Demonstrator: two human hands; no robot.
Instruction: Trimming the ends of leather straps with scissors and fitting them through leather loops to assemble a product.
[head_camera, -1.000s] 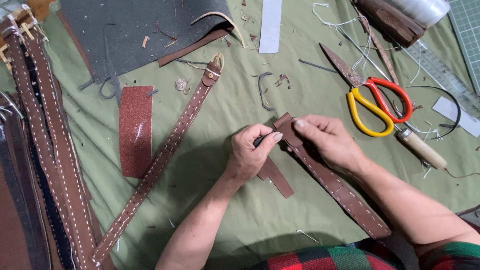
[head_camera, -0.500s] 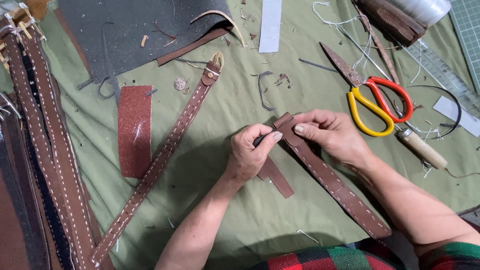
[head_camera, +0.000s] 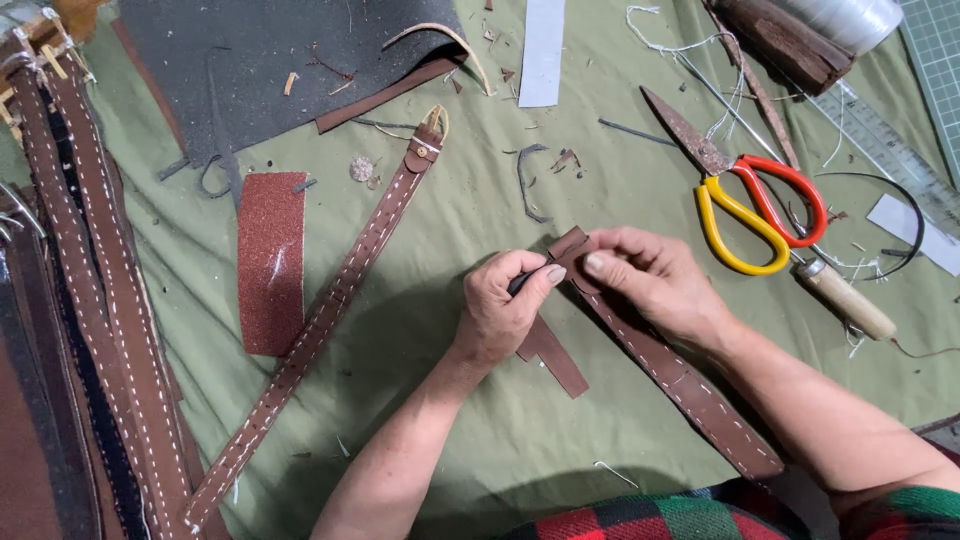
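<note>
brown stitched strap pinched at its upper end

brown leather strap (head_camera: 665, 375) with pale stitching along both edges, lying flat on the green-covered table (head_camera: 470, 230). long axis diagonal, from upper left near centre down to lower right. upper end pinched by left hand (head_camera: 500, 315) and right hand (head_camera: 650, 280), fingers (head_camera: 553, 273) clenched on it. yellow-and-red scissors (head_camera: 745, 205) well apart, upper right.

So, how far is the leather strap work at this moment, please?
Done, it seems: one long stitched strap with a buckle lies flat on the green cloth, and more stitched straps lie at the left edge. In hand: the left hand and right hand pinch the end of a shorter stitched strap. Left: this end carries no buckle yet.
</note>
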